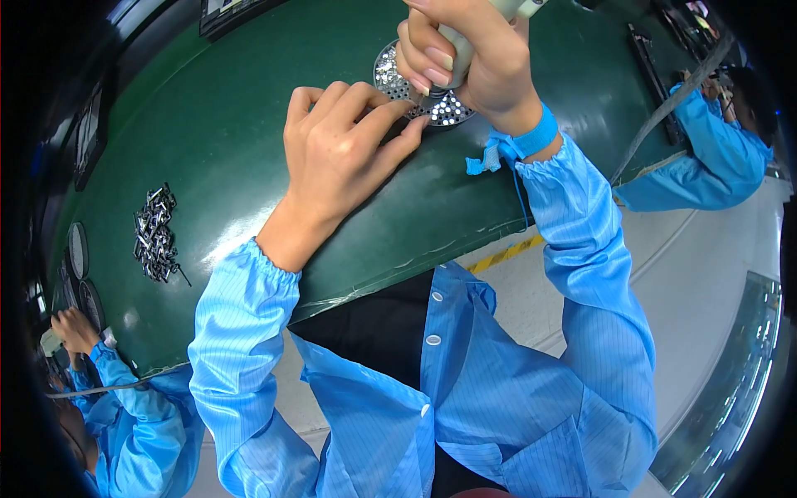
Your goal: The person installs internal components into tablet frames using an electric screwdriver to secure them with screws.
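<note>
My right hand (473, 54) is wrapped round a pale electric screwdriver (458, 51), whose nose points down over a round metal disc (452, 113). The disc lies on the green table and is full of small holes, with bright silvery spots in sections. My left hand (340, 137) reaches to the disc's near left edge. Its thumb and index finger are bent toward each other just under the screwdriver's tip, and whatever they pinch is too small to make out. Both hands hide part of the disc. A blue strap (535, 137) circles my right wrist.
A heap of small dark metal parts (155, 232) lies on the green table (249, 158) to the left. Dark round pieces (79, 251) are at the far left edge. Co-workers in blue sleeves (718, 158) sit at both sides. A grey cable (664, 112) hangs at the right.
</note>
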The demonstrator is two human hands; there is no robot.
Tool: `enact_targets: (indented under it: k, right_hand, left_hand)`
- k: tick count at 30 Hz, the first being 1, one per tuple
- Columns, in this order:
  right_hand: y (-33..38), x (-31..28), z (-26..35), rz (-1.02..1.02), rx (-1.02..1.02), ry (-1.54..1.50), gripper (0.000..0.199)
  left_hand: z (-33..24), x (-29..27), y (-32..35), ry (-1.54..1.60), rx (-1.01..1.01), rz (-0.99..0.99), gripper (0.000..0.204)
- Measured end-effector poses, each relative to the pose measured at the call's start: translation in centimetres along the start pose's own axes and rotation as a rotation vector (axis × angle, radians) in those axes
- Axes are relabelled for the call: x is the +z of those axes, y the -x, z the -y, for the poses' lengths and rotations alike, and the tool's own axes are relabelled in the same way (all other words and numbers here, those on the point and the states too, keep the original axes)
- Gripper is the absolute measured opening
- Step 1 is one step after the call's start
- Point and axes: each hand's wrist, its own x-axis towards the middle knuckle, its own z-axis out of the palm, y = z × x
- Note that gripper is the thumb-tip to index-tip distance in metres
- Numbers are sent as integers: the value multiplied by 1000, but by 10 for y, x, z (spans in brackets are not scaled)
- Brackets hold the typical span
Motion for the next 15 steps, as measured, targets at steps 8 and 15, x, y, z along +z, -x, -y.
enact_targets:
  k: [8, 15]
  right_hand:
    - [-2, 2, 0, 14, 22, 10, 10]
    - [0, 3, -2, 24, 26, -18, 10]
  left_hand:
    - [1, -1, -1, -5, -12, 4, 12]
    - [0, -4, 1, 6, -10, 4, 11]
